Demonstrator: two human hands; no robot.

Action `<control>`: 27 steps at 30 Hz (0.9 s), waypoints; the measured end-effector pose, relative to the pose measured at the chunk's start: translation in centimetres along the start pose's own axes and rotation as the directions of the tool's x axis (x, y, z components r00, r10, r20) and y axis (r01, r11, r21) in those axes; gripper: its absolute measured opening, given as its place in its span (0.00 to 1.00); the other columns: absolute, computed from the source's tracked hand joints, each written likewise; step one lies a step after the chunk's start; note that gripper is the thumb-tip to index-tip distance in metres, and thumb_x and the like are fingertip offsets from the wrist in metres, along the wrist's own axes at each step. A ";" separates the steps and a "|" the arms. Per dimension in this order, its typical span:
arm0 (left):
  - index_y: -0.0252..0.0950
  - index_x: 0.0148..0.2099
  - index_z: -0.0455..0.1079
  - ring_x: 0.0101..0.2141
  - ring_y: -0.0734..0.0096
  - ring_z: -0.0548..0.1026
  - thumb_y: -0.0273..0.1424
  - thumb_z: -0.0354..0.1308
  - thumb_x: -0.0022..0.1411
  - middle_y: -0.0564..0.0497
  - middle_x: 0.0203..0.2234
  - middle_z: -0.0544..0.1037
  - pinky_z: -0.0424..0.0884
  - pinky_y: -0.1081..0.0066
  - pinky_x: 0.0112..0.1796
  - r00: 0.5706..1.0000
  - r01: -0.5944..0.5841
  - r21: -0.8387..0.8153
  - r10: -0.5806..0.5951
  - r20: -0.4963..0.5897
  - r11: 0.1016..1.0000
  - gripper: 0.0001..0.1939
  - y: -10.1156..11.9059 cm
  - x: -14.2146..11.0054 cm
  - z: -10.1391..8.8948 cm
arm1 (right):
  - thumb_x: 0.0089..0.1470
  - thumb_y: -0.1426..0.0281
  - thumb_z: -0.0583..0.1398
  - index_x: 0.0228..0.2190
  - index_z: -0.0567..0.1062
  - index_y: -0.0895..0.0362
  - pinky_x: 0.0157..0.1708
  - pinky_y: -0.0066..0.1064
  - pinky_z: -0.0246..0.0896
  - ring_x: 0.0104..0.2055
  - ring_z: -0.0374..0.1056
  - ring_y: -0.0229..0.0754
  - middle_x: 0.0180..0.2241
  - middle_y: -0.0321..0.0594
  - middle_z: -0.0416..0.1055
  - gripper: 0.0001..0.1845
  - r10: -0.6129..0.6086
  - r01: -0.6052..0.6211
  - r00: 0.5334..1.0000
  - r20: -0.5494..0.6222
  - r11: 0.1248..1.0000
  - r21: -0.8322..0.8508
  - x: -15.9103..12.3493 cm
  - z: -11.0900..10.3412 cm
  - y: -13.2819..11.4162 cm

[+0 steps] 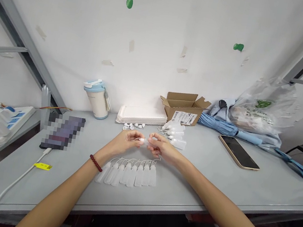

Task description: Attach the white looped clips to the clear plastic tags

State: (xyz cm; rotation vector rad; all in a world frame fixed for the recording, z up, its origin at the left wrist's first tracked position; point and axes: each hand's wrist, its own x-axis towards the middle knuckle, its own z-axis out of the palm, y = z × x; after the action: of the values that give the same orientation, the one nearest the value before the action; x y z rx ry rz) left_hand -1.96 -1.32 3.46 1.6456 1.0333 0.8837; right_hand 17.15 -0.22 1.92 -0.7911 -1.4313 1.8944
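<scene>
My left hand [128, 142] pinches a small white cap [142, 140] with a thin tube trailing from it. Facing it, my right hand [163, 148] has its fingertips closed on a small translucent piece [146, 143], mostly hidden by the fingers. The two pieces meet or nearly meet; I cannot tell which. Below my hands, several flat translucent squeeze bottles [131, 175] lie side by side in a row, fitted with white caps and thin curved tubes. More bottles [177, 143] lie in a pile beyond my right hand. Several loose white caps [131, 126] rest beyond my left hand.
Along the wall stand a cream and blue tumbler [99, 102], a stack of white trays [142, 115] and an open cardboard box [185, 113]. A blue umbrella [220, 125], a plastic bag [259, 117] and a phone [239, 152] lie right. A cabled phone [64, 133] lies left.
</scene>
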 end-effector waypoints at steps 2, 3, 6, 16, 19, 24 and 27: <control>0.33 0.38 0.70 0.33 0.69 0.72 0.37 0.63 0.49 0.48 0.36 0.75 0.70 0.68 0.36 1.000 -0.017 -0.002 0.017 -0.006 1.000 0.16 -0.1 0.1 0.1 | 0.49 0.61 0.59 0.30 0.59 0.53 0.18 0.22 0.40 0.18 0.48 0.30 0.19 0.28 0.58 0.14 0.007 -0.007 1.000 -0.003 1.000 0.008 -0.1 0.0 -0.1; 0.34 0.40 0.70 0.33 0.69 0.72 0.38 0.63 0.49 0.47 0.37 0.75 0.70 0.68 0.36 1.000 -0.010 -0.002 0.010 -0.001 1.000 0.17 -0.2 0.1 0.1 | 0.49 0.60 0.59 0.30 0.59 0.53 0.18 0.23 0.40 0.18 0.47 0.30 0.19 0.28 0.58 0.14 0.006 -0.006 1.000 0.000 1.000 0.010 -0.1 0.0 -0.2; 0.32 0.35 0.71 0.25 0.73 0.72 0.43 0.57 0.54 0.49 0.28 0.75 0.70 0.69 0.30 0.996 0.089 0.017 -0.089 0.019 0.996 0.17 -0.5 0.2 0.1 | 0.50 0.60 0.59 0.30 0.59 0.53 0.18 0.23 0.39 0.18 0.46 0.29 0.19 0.28 0.57 0.14 -0.005 0.005 1.000 0.013 1.000 0.014 -0.2 0.1 -0.4; 0.32 0.28 0.68 0.21 0.75 0.70 0.44 0.54 0.57 0.52 0.22 0.72 0.67 0.73 0.26 0.997 0.076 0.123 -0.079 0.024 0.989 0.18 -0.1 0.0 0.1 | 0.51 0.61 0.58 0.29 0.57 0.53 0.18 0.23 0.36 0.17 0.42 0.29 0.17 0.26 0.53 0.14 -0.001 0.002 1.000 0.031 1.000 -0.011 -0.2 -0.3 -0.4; 0.32 0.25 0.67 0.21 0.75 0.70 0.44 0.54 0.56 0.52 0.22 0.72 0.67 0.73 0.25 0.993 0.112 0.095 -0.114 0.023 0.989 0.18 0.0 0.1 0.2 | 0.51 0.60 0.58 0.29 0.58 0.53 0.18 0.24 0.37 0.17 0.43 0.29 0.17 0.26 0.54 0.14 0.000 0.002 0.999 0.048 0.999 -0.040 -0.2 -0.2 -0.3; 0.32 0.21 0.65 0.18 0.77 0.68 0.43 0.54 0.55 0.53 0.18 0.70 0.65 0.74 0.23 0.985 0.169 0.057 -0.170 0.006 0.984 0.19 0.2 0.2 0.4 | 0.50 0.58 0.59 0.30 0.59 0.53 0.17 0.23 0.41 0.17 0.46 0.30 0.17 0.26 0.56 0.15 -0.069 0.070 0.998 0.010 0.982 -0.177 0.0 0.0 -0.2; 0.32 0.23 0.67 0.17 0.77 0.68 0.43 0.55 0.54 0.53 0.17 0.69 0.65 0.73 0.23 0.979 0.201 -0.017 -0.201 -0.025 0.979 0.18 0.3 0.1 0.4 | 0.48 0.58 0.60 0.33 0.61 0.54 0.17 0.24 0.46 0.18 0.51 0.31 0.18 0.27 0.60 0.16 -0.186 0.153 0.979 -0.087 0.942 -0.299 0.3 0.0 -0.1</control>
State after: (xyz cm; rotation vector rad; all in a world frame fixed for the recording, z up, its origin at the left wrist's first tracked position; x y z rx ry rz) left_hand -1.48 -1.38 3.66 1.4903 1.1860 0.7779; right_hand 17.03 0.04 1.99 -0.8659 -1.6719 1.5042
